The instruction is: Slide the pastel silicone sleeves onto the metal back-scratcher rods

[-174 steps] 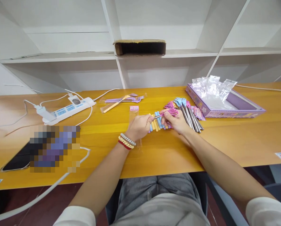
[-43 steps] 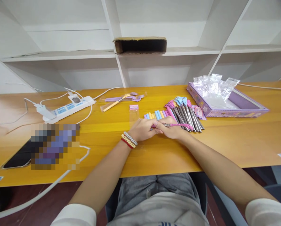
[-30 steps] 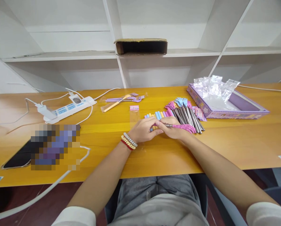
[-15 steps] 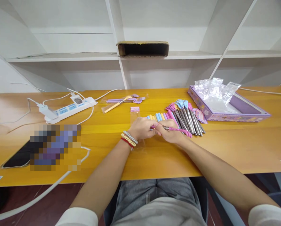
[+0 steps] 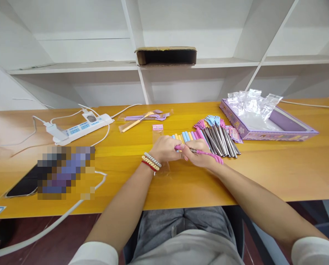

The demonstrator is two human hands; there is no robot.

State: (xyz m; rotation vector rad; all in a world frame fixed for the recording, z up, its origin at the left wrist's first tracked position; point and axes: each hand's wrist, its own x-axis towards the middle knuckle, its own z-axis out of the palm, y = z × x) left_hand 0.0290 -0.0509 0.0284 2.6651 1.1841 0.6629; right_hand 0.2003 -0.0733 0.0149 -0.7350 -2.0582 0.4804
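My left hand (image 5: 166, 149) is closed around the pink handle end of a back scratcher (image 5: 205, 152). My right hand (image 5: 199, 154) grips the same back scratcher by its metal rod, close against the left hand. Its pink claw end points right, over my right wrist. Behind my hands lies a row of pastel tube handles (image 5: 185, 136), partly covered by my fingers. To their right is a pile of metal rods (image 5: 222, 141) with pink and blue hand-shaped heads. A clear plastic bag (image 5: 158, 132) with a pink label lies partly under my left hand.
A purple box (image 5: 280, 136) holding clear bags stands at right. Pink cards (image 5: 234, 134) lie beside it. Bagged back scratchers (image 5: 145, 118) lie at back left, near a white power strip (image 5: 84, 127) with cables. A phone (image 5: 23, 184) is at left; a cardboard box (image 5: 166, 57) sits on the shelf.
Both hands stay nearly in place on the back scratcher. Its pink handle shows a little more between my hands, and the view has shifted slightly.
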